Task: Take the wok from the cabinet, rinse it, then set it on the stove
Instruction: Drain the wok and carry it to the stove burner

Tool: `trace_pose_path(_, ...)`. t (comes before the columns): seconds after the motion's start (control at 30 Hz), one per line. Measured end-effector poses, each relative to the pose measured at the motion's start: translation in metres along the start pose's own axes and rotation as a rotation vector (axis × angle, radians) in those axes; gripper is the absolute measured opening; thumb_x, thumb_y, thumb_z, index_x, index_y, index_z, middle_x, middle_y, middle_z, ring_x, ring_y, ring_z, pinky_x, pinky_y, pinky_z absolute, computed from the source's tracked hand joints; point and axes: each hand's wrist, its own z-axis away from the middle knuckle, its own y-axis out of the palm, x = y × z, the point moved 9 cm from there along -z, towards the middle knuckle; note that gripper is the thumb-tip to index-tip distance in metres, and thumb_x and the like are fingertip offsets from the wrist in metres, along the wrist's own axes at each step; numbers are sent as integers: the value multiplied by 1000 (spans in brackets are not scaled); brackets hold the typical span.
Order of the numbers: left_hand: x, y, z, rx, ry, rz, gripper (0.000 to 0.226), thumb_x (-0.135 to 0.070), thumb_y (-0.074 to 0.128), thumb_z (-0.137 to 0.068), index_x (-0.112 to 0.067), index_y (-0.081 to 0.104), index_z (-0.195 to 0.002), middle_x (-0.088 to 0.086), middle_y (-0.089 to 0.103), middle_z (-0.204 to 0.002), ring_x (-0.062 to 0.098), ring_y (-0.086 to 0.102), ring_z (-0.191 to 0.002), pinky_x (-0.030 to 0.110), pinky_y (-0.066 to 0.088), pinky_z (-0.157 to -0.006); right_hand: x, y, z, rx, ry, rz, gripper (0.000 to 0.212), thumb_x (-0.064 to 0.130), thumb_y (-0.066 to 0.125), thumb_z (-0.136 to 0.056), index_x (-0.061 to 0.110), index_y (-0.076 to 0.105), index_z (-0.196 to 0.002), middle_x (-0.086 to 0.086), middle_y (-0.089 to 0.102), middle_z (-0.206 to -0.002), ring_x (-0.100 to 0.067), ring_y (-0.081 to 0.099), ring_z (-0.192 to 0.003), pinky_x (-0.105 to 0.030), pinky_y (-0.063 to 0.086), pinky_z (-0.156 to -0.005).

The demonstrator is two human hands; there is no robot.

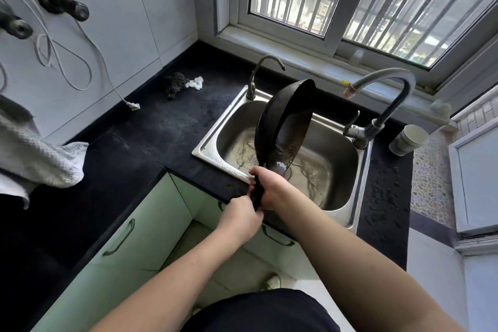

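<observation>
Two hands are gripping the black handle [257, 194] of the wok [280, 121], one behind the other. The right hand [269, 188] is wrapping the handle nearer the pan, fingers curled round it; the left hand [239, 219] is clasping the handle's end, fingers also closed on it. No brand, label or readable writing is showing on the wok or anything around it.

The wok is being held tipped up on its side above the steel sink [213, 140], its open face turning toward the right, its rim pointing up toward the window [377, 5]. Its lower edge is hanging inside the basin, and water is lying on the sink floor.

A tall curved tap [390, 89] is standing at the sink's right rear corner, a smaller tap [258, 70] at the left rear. A paper cup [409, 140] is lying on its side on the dark counter [151, 137] just right of the sink. A scouring pad [175, 83] is sitting on the counter to the left, well apart from the sink, and a grey towel [35, 156] is hanging at the far left.
</observation>
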Motion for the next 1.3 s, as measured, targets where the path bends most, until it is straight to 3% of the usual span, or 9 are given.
trace_pose_path(0.13, 6, 3, 0, -2, 12, 46, 24, -25, 53, -84, -7, 66, -93, 18, 70, -94, 37, 64, -90, 31, 43, -60, -7, -1, -7, -71, -98, -33, 24, 9, 53, -89, 13, 39, -70, 2, 31, -36, -10, 27, -25, -16, 25, -33)
trace_pose_path(0.4, 19, 14, 5, -6, 45, 58, 26, -29, 52, -87, -7, 63, -96, 17, 69, -97, 37, 63, -91, 32, 44, -62, -15, -9, -17, -115, -239, -14, 23, 3, 50, -85, 16, 36, -74, 2, 29, -42, -10, 26, -32, -19, 24, -35)
trace_pose_path(0.67, 11, 13, 4, -37, 113, 94, 24, -30, 52, -86, -9, 61, -92, 16, 69, -94, 37, 63, -91, 35, 45, -63, -2, -18, -7, -184, -338, 68, 23, 8, 50, -80, 14, 37, -63, 0, 33, -40, -15, 30, -34, -24, 27, -41)
trace_pose_path(1.3, -7, -9, 13, -104, 228, 96, 21, -27, 51, -88, -9, 60, -95, 15, 68, -94, 36, 63, -90, 33, 43, -62, 15, -13, 18, -200, -403, 15, 20, 8, 50, -80, 15, 36, -68, 1, 29, -43, -14, 25, -36, -25, 24, -42)
